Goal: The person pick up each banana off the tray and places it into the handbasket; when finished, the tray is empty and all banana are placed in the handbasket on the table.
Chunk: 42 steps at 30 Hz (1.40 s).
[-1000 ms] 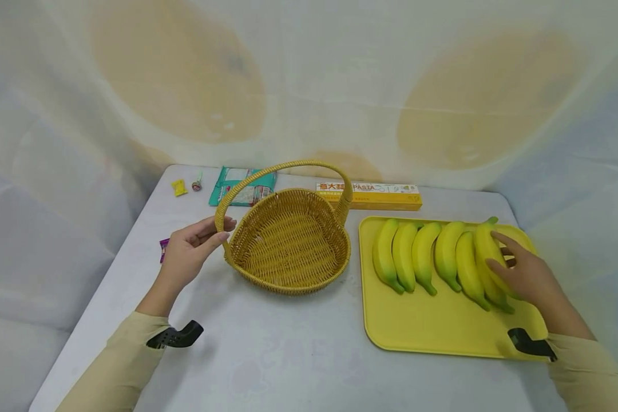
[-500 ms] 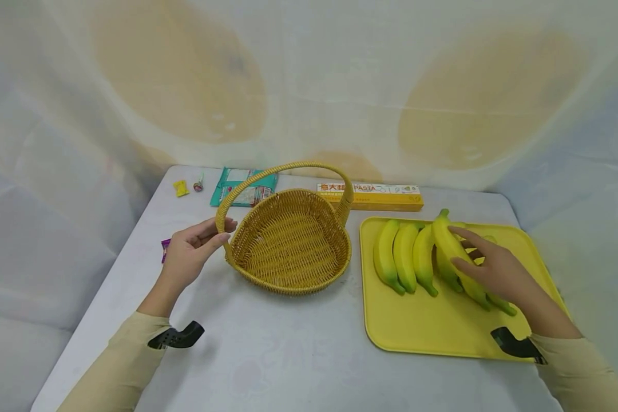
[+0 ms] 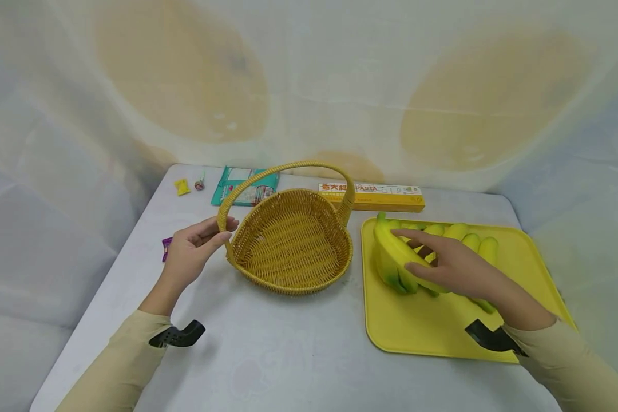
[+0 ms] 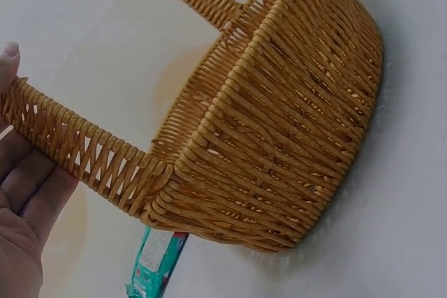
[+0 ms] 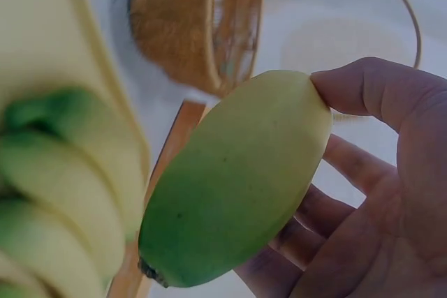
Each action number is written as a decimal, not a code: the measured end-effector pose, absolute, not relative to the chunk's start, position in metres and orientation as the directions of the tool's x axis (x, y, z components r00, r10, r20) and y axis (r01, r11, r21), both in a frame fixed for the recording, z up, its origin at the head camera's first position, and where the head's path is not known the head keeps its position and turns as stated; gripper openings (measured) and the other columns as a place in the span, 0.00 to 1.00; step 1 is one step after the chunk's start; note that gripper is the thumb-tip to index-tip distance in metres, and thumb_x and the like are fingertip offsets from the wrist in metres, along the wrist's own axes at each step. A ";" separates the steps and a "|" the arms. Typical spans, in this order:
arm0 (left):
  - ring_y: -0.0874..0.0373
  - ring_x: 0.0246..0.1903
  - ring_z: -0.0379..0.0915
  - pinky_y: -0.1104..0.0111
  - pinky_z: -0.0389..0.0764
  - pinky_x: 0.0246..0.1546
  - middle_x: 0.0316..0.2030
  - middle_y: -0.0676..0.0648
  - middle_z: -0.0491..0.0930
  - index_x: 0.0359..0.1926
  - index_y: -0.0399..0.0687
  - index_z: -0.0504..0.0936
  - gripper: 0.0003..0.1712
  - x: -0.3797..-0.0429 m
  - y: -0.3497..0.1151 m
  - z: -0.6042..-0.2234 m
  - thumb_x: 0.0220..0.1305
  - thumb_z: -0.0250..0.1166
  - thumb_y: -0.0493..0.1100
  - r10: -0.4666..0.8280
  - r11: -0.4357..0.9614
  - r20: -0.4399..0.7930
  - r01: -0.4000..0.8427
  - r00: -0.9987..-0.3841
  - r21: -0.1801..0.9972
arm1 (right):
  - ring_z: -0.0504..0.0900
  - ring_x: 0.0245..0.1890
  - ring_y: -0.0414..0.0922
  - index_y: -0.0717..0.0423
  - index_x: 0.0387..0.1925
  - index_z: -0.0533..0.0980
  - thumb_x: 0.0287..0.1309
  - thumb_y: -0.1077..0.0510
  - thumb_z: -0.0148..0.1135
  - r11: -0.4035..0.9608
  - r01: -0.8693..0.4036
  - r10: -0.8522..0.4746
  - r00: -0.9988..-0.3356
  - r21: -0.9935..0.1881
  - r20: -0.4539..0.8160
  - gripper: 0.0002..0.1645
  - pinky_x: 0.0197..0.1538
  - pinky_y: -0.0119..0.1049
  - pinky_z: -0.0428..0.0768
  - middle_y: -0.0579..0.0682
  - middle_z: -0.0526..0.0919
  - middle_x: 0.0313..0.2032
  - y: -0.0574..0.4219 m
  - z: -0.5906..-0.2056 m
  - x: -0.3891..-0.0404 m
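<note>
My right hand [image 3: 453, 264] pinches a banana [image 3: 399, 247] between thumb and fingers, holding it above the left part of a yellow tray [image 3: 417, 332]. Seen from the right wrist, that banana [image 5: 230, 179] points its green end toward the camera. Several more bananas [image 3: 486, 250] lie side by side on the tray beneath it. My left hand [image 3: 193, 252] grips the left side of the handle of a wicker basket [image 3: 292, 246]. In the left wrist view the thumb and fingers lie on either side of that woven handle [image 4: 84, 144]. The basket's woven floor shows bare.
Behind the basket lie a teal packet [image 3: 244, 186] and a yellow pasta box [image 3: 386, 198]. A yellow wrapped candy [image 3: 182, 186], a lollipop [image 3: 199, 183] and a purple wrapper [image 3: 166, 248] sit at the table's left. White curtains stand close around the table.
My right hand has lifted the banana from the tray's right end and carried it left over the other bananas. The left hand keeps its grip on the basket handle.
</note>
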<state>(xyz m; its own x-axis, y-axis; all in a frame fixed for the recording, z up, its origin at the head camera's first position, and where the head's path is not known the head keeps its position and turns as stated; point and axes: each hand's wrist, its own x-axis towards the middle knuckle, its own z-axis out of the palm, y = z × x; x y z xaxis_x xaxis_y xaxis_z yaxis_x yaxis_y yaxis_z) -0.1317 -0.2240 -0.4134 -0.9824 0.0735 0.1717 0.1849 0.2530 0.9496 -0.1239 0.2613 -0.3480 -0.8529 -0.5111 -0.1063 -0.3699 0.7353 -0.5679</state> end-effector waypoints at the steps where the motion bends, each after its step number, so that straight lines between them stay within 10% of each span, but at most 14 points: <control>1: 0.62 0.53 0.82 0.74 0.80 0.54 0.53 0.43 0.85 0.59 0.40 0.83 0.21 -0.132 -0.225 -0.413 0.70 0.67 0.47 0.079 0.251 0.171 0.185 -0.982 0.950 | 0.80 0.54 0.49 0.39 0.75 0.64 0.69 0.48 0.65 0.728 -0.382 -0.523 -0.846 -0.569 -0.102 0.37 0.47 0.48 0.82 0.50 0.79 0.61 0.254 -0.348 -0.124; 42: 0.64 0.51 0.83 0.75 0.81 0.52 0.53 0.44 0.85 0.59 0.43 0.84 0.21 -0.143 -0.232 -0.395 0.70 0.67 0.48 0.208 0.337 0.164 0.228 -0.964 0.914 | 0.82 0.44 0.46 0.44 0.77 0.60 0.68 0.47 0.63 0.712 -0.330 -0.557 -0.803 -0.620 -0.213 0.40 0.39 0.39 0.80 0.54 0.83 0.52 0.115 -0.352 -0.165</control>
